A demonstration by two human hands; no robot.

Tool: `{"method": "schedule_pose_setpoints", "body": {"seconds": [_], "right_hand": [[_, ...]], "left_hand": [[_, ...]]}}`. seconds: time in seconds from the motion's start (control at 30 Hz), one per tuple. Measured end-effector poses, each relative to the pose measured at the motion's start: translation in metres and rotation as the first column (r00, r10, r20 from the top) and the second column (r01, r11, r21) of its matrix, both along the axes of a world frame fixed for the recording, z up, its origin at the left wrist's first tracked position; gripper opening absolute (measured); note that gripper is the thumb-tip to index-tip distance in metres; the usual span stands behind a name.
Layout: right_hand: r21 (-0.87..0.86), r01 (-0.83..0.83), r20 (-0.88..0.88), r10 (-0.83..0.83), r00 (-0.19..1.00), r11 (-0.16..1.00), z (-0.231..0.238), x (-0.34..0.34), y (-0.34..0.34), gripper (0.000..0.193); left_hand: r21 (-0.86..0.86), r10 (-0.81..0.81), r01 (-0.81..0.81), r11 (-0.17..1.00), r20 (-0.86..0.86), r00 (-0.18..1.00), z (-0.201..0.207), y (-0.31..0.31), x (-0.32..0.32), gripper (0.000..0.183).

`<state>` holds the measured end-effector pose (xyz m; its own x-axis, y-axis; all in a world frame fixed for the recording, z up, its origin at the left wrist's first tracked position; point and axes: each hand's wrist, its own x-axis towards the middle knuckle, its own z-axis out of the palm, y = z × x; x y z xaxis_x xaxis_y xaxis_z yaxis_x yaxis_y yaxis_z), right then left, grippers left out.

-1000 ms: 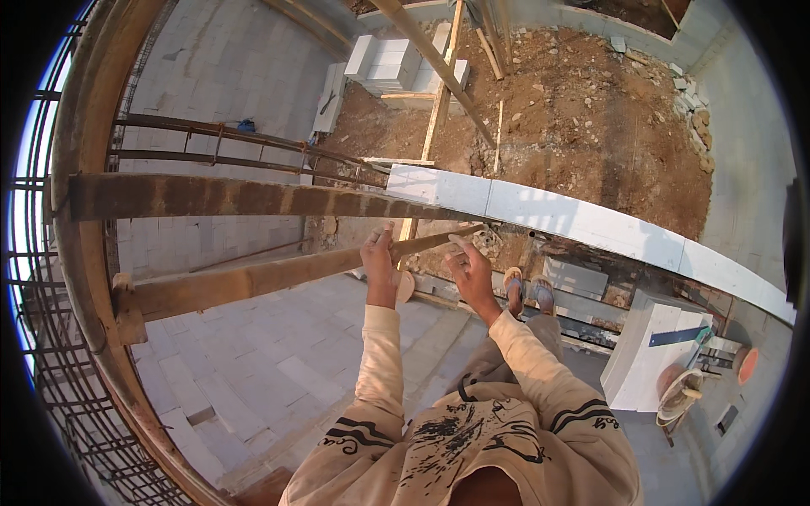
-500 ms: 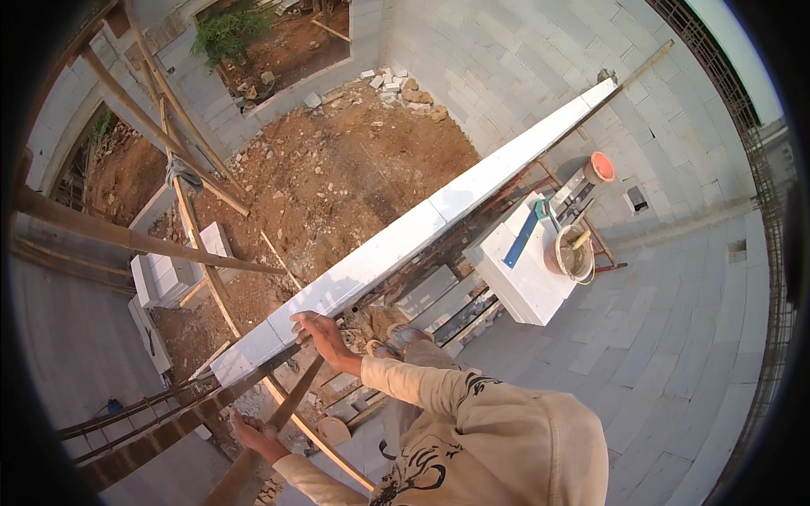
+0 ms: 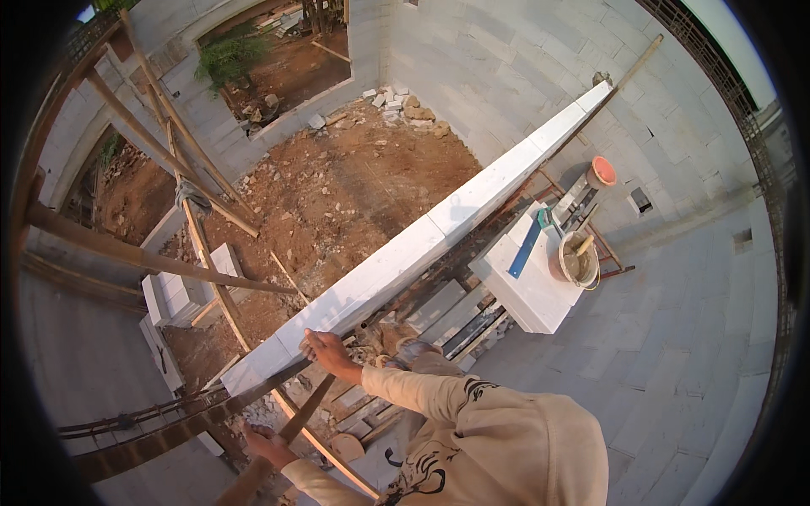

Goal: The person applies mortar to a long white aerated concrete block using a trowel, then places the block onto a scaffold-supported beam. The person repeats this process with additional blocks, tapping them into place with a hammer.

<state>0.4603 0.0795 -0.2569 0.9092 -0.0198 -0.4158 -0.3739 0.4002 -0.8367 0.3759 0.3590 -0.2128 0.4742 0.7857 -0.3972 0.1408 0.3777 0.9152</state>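
Observation:
A row of white lightweight blocks (image 3: 384, 266) forms the top of a narrow wall running from lower left to upper right. My right hand (image 3: 336, 356) is at its near edge, fingers loosely bent and apart, touching the block side or very close to it. My left hand (image 3: 268, 445) is lower, beside a bamboo pole (image 3: 308, 409), its fingers partly spread and nothing seen in it. Whether it touches the pole I cannot tell. Right of the wall, a stack of white blocks (image 3: 540, 295) bears a handsaw (image 3: 526, 247) with a blue blade and a mortar bucket (image 3: 567, 268) with a wooden-handled tool.
An orange-rimmed bucket (image 3: 602, 172) stands beyond the stack. Bamboo poles (image 3: 160, 253) cross the left side, one tied with cloth (image 3: 192, 198). Rebar (image 3: 126, 419) sticks out at the wall's lower-left end. Below lie planks (image 3: 460, 316) and reddish soil (image 3: 354, 194) with rubble.
The whole view has shifted slightly, so the wall and stack sit a little lower and to the right. My right hand's fingers have drawn back from over the block top toward its near edge.

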Motion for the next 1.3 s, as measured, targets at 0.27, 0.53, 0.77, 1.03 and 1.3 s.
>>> {"method": "schedule_pose_setpoints", "body": {"seconds": [0.27, 0.53, 0.77, 1.03, 1.3], "right_hand": [[-0.531, -0.385, 0.324, 0.601, 0.730, 0.755, 0.025, -0.035, 0.030, 0.042], [-0.669, -0.468, 0.278, 0.778, 0.564, 0.578, 0.062, -0.048, 0.083, 0.038], [-0.785, -0.433, 0.237, 0.860, 0.451, 0.443, 0.102, -0.011, 0.060, 0.028], [-0.997, 0.022, 0.080, 0.974, 0.213, 0.077, 0.119, 0.103, 0.102, 0.025], [-0.968, 0.248, 0.043, 0.998, 0.054, 0.028, 0.113, 0.164, 0.247, 0.017]], "left_hand": [[-0.372, 0.117, -0.023, 0.928, 0.231, 0.966, -0.014, -0.020, 0.013, 0.028], [-0.523, 0.326, -0.149, 0.839, 0.264, 0.908, -0.013, -0.038, 0.037, 0.008], [-0.562, 0.344, -0.139, 0.815, 0.277, 0.897, -0.004, -0.045, 0.041, 0.008], [-0.274, 0.002, 0.009, 0.962, 0.042, 0.999, 0.002, -0.007, 0.001, 0.029], [-0.239, -0.198, 0.232, 0.943, 0.156, 0.968, -0.002, 0.069, 0.037, 0.025]]}}
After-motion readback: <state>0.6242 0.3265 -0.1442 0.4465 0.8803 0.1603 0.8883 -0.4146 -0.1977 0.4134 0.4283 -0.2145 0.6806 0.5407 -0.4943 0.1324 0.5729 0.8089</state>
